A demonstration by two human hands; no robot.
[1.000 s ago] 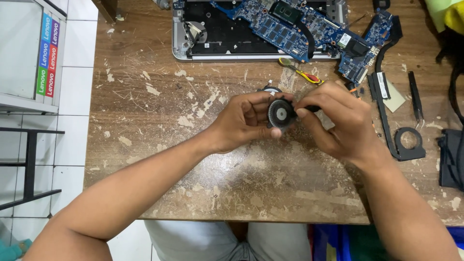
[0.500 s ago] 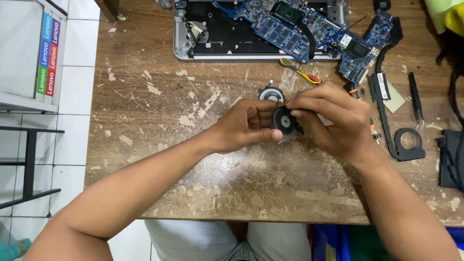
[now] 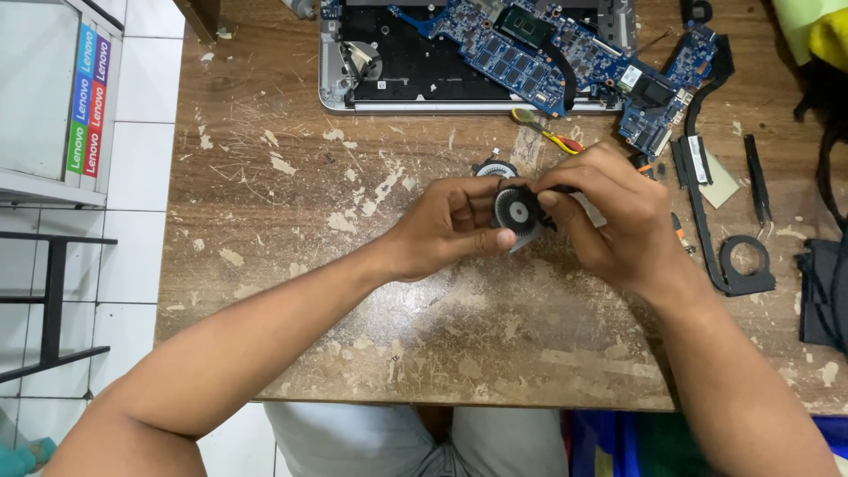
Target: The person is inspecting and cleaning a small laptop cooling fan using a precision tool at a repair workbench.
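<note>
A small round black laptop cooling fan point(image 3: 517, 209) is held above the worn wooden table point(image 3: 353, 291), pinched between both hands. My left hand point(image 3: 446, 228) grips its left side with thumb and fingers. Over its right side my right hand point(image 3: 609, 216) curls, the thumb on the fan's edge. A second round fan part point(image 3: 491, 168) lies on the table just behind my left fingers. An opened laptop base point(image 3: 397, 66) with a blue circuit board point(image 3: 548, 53) lies at the far edge.
A black heat-pipe bracket with a ring end point(image 3: 738, 265) and black tweezers point(image 3: 757, 181) lie to the right. A small red-and-yellow tool point(image 3: 548, 134) rests near the laptop. A dark bag point(image 3: 821, 291) sits at the right edge, a grey cabinet point(image 3: 44, 97) on the left.
Both hands have stayed in nearly the same spot; the fan has turned slightly in my fingers, and the second fan part behind them is now more exposed.
</note>
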